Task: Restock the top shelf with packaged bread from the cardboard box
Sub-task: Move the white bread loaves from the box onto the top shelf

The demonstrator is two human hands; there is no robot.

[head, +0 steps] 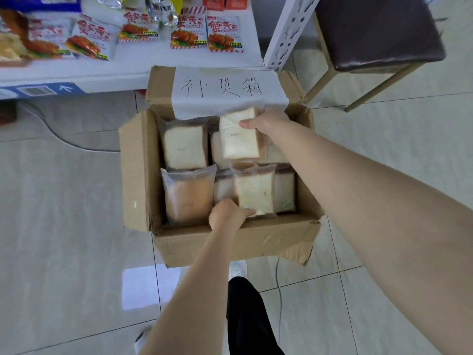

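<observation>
Tiled floor (64, 201) beneath cardboard box (138, 170); hands (226, 213) (268, 121) grip bread packs (253, 193) (239, 140)

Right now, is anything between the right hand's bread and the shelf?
Only the box's far flap, with its paper label, raised just behind the bread package the right hand grips. Past it the shelf looks free at its front edge; snack packets lie further back.

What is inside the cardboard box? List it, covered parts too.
Packaged bread: the right hand grips a back pack, the left hand grips a front pack, two left packs lie untouched. Packs beneath are partly covered; the cardboard box bottom is hidden.
</observation>
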